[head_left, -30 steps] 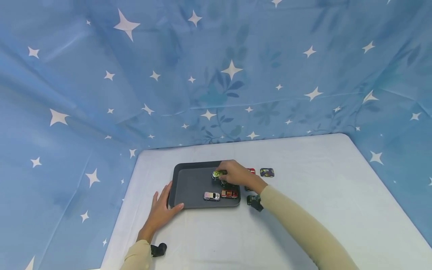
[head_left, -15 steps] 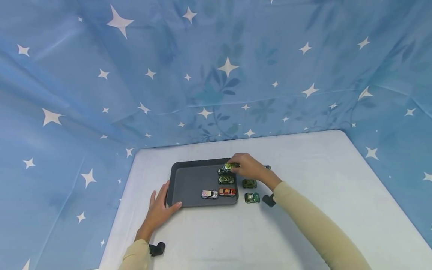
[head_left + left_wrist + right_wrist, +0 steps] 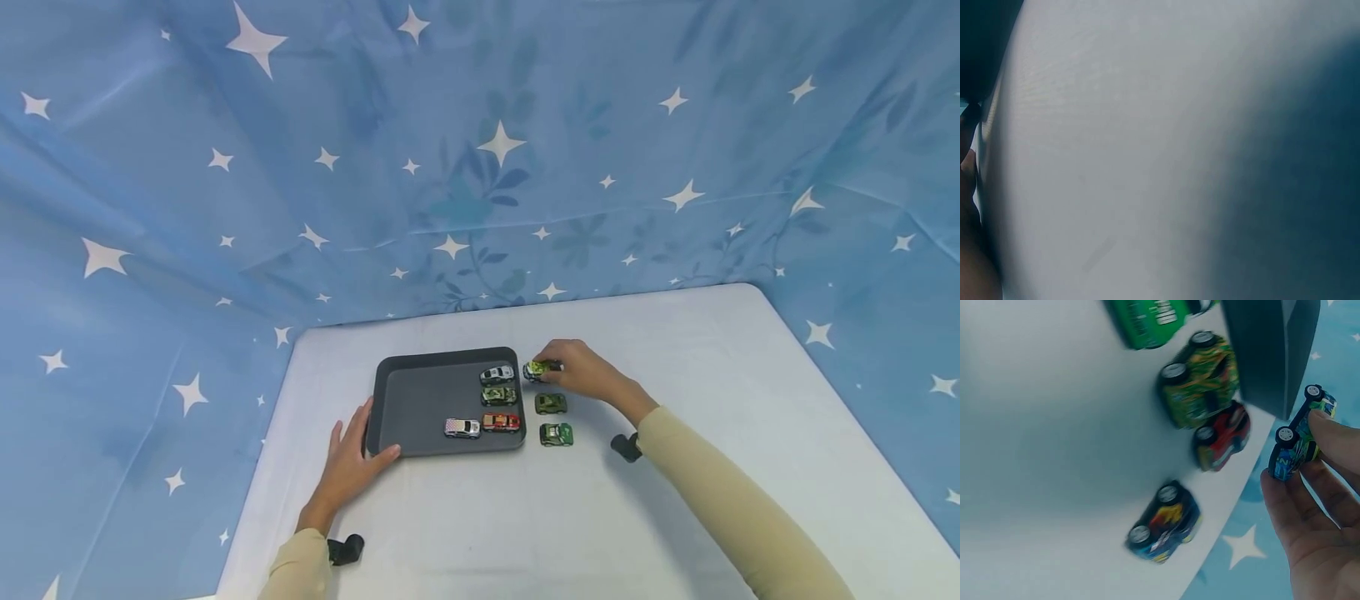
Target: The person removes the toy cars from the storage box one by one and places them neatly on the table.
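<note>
White marks like lettering show on the green car [image 3: 557,434], and a pale figure on the blue end of the held toy car [image 3: 537,369], but both are too small or blurred to read. The held car, shiny yellow-green and black with dark wheels and pale hubs, is just beyond the right edge of the tray [image 3: 420,408], pinched between the thumb and fingertips of the right hand [image 3: 585,369]. The tray is smooth, dark grey and rectangular, with rounded corners and a raised rim. Inside it are a silver car [image 3: 497,375], a camouflage car [image 3: 498,396], a red-orange car [image 3: 501,422] and a pink-and-white car [image 3: 461,428]. Beside it on the white table [image 3: 465,517], the green car sits nearest the person, followed by an olive car [image 3: 551,403], a red car [image 3: 1222,434] and a dark blue car [image 3: 1166,522]. The left hand [image 3: 348,462] rests at the tray's left end, fingers extended and spread, thumb at the near corner.
</note>
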The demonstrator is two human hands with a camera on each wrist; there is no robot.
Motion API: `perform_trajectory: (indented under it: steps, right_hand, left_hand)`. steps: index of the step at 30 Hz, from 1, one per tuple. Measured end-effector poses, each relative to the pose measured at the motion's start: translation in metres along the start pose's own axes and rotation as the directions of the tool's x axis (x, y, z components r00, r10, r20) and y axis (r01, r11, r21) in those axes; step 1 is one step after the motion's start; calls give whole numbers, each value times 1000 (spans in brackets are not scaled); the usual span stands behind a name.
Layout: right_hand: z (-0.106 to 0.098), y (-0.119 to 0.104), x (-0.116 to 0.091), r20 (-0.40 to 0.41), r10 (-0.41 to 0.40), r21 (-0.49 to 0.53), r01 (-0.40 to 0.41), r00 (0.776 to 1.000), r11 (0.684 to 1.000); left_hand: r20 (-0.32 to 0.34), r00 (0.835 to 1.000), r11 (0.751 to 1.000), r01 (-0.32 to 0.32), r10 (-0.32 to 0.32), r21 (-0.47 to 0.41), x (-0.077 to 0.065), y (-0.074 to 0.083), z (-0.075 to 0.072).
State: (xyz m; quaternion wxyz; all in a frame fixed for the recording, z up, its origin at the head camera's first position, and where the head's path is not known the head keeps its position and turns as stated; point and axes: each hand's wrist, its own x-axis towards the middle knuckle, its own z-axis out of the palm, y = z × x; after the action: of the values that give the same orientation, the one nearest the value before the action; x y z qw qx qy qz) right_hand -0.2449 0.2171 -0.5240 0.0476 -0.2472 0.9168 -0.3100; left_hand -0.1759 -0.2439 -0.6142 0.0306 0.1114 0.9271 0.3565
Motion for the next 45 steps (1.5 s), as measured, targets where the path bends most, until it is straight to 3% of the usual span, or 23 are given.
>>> perform_trajectory:
  steps: [24, 30, 45]
  right_hand:
    - [1, 43, -58, -10, 99, -24, -99, 995, 995]
    - [2, 46, -65, 9, 121, -23, -121, 993, 992]
    - [6, 48, -70, 18, 126, -26, -126, 992, 992]
  left_hand:
    - [-37, 998, 999, -46, 45, -25, -2, 0, 0]
    - [-3, 1000, 1000, -3, 3, -18, 0, 0, 0]
    - [13, 1000, 1000, 16, -16, 0, 0, 3, -1]
